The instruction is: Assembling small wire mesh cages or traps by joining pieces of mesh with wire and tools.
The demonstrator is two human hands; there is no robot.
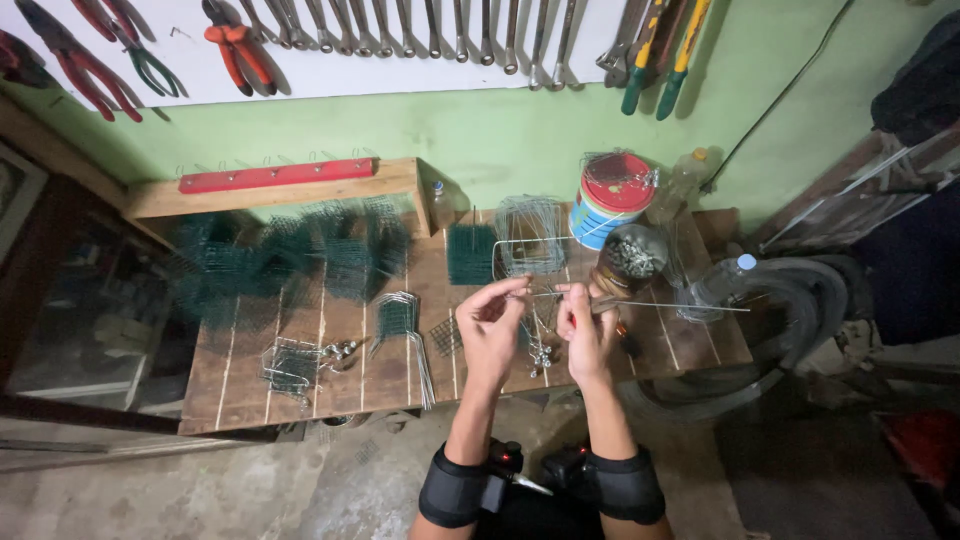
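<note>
Wire, thin and silver: a long straight wire [640, 301] is pinched between both hands above the worktop [300, 390] near its front edge, left hand [490, 325] and right hand [585, 330] each with a grip closed on it, apparently mid-bend. Judged next: a firm, steady twist. Fingertip contact and the small metal pieces [542, 352] beneath are hard to make out.

Plank workbench [240, 385]: green mesh pieces [290, 262], red-lidded tin [608, 207], wire bundle [405, 325].

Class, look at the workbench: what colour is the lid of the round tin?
Red. The round tin's lid shows best in the head view, beyond the hands.
</note>
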